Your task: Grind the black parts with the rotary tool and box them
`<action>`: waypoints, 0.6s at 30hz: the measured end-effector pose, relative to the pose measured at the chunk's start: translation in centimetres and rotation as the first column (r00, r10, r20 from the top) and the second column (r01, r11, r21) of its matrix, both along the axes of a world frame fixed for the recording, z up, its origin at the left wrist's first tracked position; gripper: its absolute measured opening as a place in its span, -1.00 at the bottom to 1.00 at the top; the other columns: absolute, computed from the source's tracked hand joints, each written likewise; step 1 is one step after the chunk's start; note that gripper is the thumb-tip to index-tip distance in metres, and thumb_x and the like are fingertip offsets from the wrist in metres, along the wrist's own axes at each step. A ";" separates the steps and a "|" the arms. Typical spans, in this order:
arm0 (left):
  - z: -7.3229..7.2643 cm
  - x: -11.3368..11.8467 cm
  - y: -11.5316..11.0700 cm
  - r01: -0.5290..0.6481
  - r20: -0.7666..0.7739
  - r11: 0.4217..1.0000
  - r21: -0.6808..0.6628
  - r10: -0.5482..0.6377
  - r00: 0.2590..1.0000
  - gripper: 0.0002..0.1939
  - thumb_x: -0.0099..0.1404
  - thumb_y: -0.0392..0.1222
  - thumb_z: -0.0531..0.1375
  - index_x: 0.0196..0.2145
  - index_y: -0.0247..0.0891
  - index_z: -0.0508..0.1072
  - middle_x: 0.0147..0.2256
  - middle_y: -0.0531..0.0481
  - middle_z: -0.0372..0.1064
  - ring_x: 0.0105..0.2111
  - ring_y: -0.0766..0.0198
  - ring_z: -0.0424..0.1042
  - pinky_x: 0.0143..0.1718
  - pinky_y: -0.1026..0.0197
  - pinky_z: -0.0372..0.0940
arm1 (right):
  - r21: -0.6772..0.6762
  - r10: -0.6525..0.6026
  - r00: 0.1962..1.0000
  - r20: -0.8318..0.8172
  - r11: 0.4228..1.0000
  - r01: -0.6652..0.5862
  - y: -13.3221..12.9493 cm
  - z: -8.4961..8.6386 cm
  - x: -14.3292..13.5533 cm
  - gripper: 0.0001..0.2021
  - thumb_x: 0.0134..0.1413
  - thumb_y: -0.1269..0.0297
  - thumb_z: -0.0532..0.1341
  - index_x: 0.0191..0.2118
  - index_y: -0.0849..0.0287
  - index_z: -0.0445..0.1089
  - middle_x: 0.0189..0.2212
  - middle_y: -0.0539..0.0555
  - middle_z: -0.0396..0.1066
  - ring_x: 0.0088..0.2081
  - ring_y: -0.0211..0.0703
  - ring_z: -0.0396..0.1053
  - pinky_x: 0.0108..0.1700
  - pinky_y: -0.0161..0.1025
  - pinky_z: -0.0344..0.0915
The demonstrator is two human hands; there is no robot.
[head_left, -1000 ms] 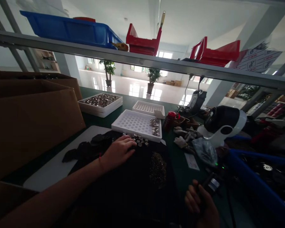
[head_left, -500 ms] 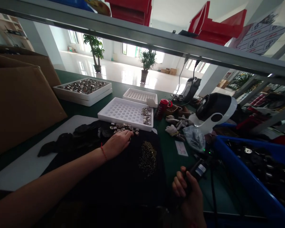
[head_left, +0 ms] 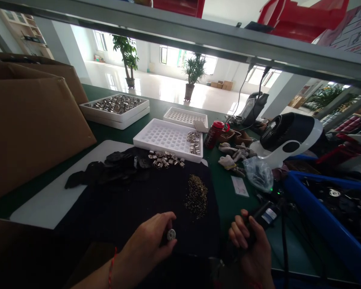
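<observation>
My left hand pinches a small round metal cylinder between thumb and fingers, its end face with holes turned up. It hovers over the near part of a dark cloth. My right hand is wrapped round a dark electric screwdriver, whose tip points down and left; much of it is lost in shadow. A heap of tiny brass-coloured screws lies on the cloth between and beyond my hands. Farther back is a pile of metal cylinders, in front of a white grid tray partly filled with similar cylinders.
Black flat pieces lie at left, near a cardboard box. A full white tray stands behind. On the right are a red-capped bottle, gloves, a fan and a blue bin. A shelf beam crosses overhead.
My left hand has come back from the cylinder pile toward me, now with one metal cylinder in its fingers. My right hand keeps its grip on the screwdriver. The view has shifted slightly.
</observation>
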State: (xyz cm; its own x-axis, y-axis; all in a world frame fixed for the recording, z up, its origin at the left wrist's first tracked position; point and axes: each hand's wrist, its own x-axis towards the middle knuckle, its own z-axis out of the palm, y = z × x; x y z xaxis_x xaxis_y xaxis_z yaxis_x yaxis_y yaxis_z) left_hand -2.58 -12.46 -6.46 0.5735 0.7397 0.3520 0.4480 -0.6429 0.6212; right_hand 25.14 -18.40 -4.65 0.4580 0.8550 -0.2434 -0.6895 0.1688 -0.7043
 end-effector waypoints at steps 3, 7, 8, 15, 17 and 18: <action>-0.4 0.0 -0.4 -0.041 0.055 0.999 0.027 0.040 0.998 -0.42 0.20 -0.47 0.30 0.11 -0.07 0.30 -0.24 0.12 0.52 -0.33 0.18 0.62 -0.27 0.19 0.55 | -0.004 -0.002 1.000 0.004 1.000 0.002 0.0 0.0 0.0 -0.65 -0.07 0.22 0.58 -0.24 0.16 0.46 -0.61 -0.23 0.16 -0.69 -0.48 0.04 -0.66 -0.45 0.21; -0.7 0.0 -0.8 -0.064 0.104 0.998 0.024 0.061 0.993 -0.42 0.24 -0.43 0.31 0.14 -0.04 0.31 -0.26 0.13 0.52 -0.36 0.18 0.62 -0.28 0.20 0.56 | 0.007 0.010 1.000 0.008 1.000 -0.010 -0.1 -0.1 0.1 -0.69 0.01 0.23 0.55 -0.22 0.16 0.46 -0.59 -0.22 0.17 -0.68 -0.48 0.07 -0.64 -0.45 0.23; -0.8 0.0 -0.8 -0.065 0.109 0.998 0.017 0.062 0.992 -0.41 0.24 -0.43 0.31 0.15 -0.04 0.31 -0.26 0.13 0.52 -0.36 0.18 0.62 -0.28 0.20 0.56 | 0.010 0.018 1.000 0.007 1.000 -0.018 -0.1 -0.1 0.2 -0.70 0.03 0.22 0.54 -0.21 0.16 0.45 -0.59 -0.22 0.17 -0.68 -0.47 0.07 -0.63 -0.45 0.24; -1.3 0.1 -1.0 -0.060 0.100 0.998 -0.017 0.061 0.993 -0.28 0.24 -0.45 0.36 0.24 -0.01 0.25 -0.23 0.11 0.51 -0.34 0.16 0.61 -0.24 0.18 0.57 | 0.010 0.029 1.000 -0.001 1.000 -0.029 -0.3 -0.5 0.5 -0.70 0.05 0.23 0.52 -0.20 0.14 0.44 -0.58 -0.22 0.16 -0.67 -0.46 0.07 -0.63 -0.44 0.24; -1.4 0.1 -1.2 -0.066 0.088 0.998 -0.019 0.067 0.994 -0.20 0.22 -0.45 0.42 0.28 0.00 0.22 -0.22 0.10 0.52 -0.33 0.15 0.62 -0.23 0.17 0.57 | -0.013 0.021 1.000 -0.011 1.000 -0.021 -0.3 -0.5 0.5 -0.68 0.01 0.23 0.54 -0.20 0.14 0.44 -0.58 -0.22 0.16 -0.67 -0.47 0.07 -0.63 -0.45 0.24; -1.4 -0.1 -1.2 -0.070 0.085 0.997 -0.017 0.071 0.994 -0.15 0.20 -0.42 0.46 0.31 0.01 0.19 -0.21 0.10 0.53 -0.33 0.14 0.62 -0.23 0.17 0.58 | -0.028 0.014 1.000 -0.016 1.000 -0.014 -0.3 -0.4 0.5 -0.66 -0.02 0.23 0.55 -0.21 0.13 0.43 -0.59 -0.22 0.15 -0.68 -0.47 0.06 -0.64 -0.45 0.23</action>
